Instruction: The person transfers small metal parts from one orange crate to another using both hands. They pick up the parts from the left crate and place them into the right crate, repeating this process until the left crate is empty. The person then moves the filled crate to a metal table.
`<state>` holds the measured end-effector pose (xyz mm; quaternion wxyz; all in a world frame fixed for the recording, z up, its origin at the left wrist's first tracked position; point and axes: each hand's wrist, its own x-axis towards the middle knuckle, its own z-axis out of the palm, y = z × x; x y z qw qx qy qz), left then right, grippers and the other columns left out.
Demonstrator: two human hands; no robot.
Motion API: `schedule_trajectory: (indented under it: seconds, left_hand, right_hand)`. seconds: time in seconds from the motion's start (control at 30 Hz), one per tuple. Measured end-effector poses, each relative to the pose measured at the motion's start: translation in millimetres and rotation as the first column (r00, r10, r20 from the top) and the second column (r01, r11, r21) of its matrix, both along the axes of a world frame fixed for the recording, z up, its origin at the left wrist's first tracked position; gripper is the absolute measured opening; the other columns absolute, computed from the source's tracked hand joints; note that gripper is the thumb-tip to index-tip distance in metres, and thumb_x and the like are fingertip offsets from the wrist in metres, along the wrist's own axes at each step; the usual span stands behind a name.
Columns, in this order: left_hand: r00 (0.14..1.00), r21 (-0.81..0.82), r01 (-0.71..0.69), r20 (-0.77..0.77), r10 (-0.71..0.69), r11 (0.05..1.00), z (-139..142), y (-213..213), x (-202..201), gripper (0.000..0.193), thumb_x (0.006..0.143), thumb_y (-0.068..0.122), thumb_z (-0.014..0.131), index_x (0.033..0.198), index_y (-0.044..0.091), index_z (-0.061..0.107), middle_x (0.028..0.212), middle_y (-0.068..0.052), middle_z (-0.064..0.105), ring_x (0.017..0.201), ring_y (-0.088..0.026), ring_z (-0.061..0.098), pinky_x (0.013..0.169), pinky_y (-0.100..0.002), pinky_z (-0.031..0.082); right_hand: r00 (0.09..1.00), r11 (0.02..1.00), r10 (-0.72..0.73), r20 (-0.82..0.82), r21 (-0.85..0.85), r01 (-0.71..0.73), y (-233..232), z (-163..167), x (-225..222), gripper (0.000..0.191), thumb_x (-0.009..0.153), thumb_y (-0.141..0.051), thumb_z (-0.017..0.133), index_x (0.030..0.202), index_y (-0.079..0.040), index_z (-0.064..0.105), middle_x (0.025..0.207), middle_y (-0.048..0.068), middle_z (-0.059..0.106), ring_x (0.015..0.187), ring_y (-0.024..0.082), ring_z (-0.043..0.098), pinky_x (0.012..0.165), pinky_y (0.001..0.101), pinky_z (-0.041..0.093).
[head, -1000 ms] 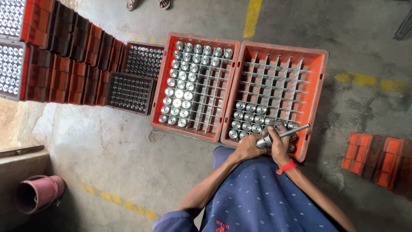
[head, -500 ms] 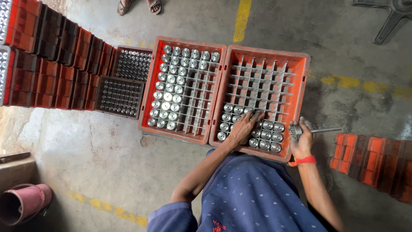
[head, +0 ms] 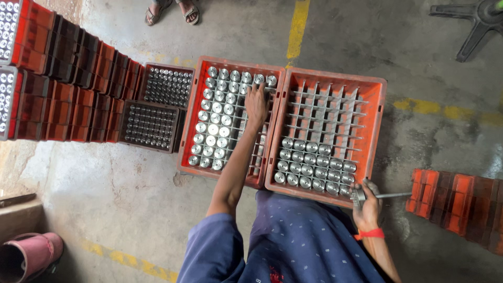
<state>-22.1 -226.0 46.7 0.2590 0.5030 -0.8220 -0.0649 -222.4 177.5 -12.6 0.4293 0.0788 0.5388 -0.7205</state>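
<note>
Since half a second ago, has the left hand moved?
Yes. The left hand went from the right crate across to the left crate's far rows.

Left hand moved from right crate to left crate.

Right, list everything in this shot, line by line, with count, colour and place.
Left crate: one, orange, floor centre, mostly full of silver metal cylinders.
Right crate: one, orange, touching the left crate; cylinders fill only its near rows.
Dark trays: two, left of the crates, packed with small metal parts.
Stacked crates: many, orange, far left.
More crates: orange, right edge.
Bucket: one, pinkish, bottom left.
Floor lines: yellow, on concrete.
Another person's feet: two, in sandals, top.
Left hand: reaching into the left crate.
Right hand: holding a metal tool, red wristband.
</note>
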Motion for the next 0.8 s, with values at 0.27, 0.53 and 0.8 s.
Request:
schedule_trajectory:
  seconds: [0.27,0.53,0.8]
  left_hand:
    - [0.998,0.104,0.054,0.005,-0.055,0.993,0.8,-39.1,-22.1,0.046,0.08,0.025,0.084,0.119,0.007,0.068,0.109,-0.017,0.059,0.103,-0.038,0.062,0.078,-0.048,0.055]
    - [0.777,0.279,0.252,-0.629,-0.022,0.927,15.1,-12.6,35.3,0.052,0.086,0.038,0.085,0.124,0.006,0.07,0.115,-0.013,0.067,0.106,-0.026,0.067,0.089,-0.041,0.056]
    - [0.738,0.73,0.413,-0.619,0.27,0.545,-33.8,152.7,12.3,0.02,0.087,0.018,0.082,0.094,0.002,0.072,0.081,-0.007,0.074,0.072,-0.016,0.067,0.065,-0.033,0.053]
  right_hand:
    - [0.996,0.997,-0.072,0.06,0.046,0.07,11.2,-4.6,29.8,0.014,0.105,-0.005,0.057,0.118,-0.006,0.061,0.094,0.009,0.068,0.09,0.023,0.069,0.083,0.0389,0.058]
    - [0.997,0.989,-0.033,0.063,0.144,0.024,17.3,-1.4,33.8,0.016,0.101,-0.003,0.055,0.114,-0.007,0.063,0.1,0.01,0.069,0.09,0.021,0.069,0.085,0.0382,0.058]
    - [0.988,0.987,0.151,-0.036,-0.055,-0.153,-59.0,11.9,52.2,0.013,0.1,0.0,0.057,0.113,-0.003,0.062,0.095,0.006,0.065,0.089,0.02,0.068,0.088,0.0352,0.058]
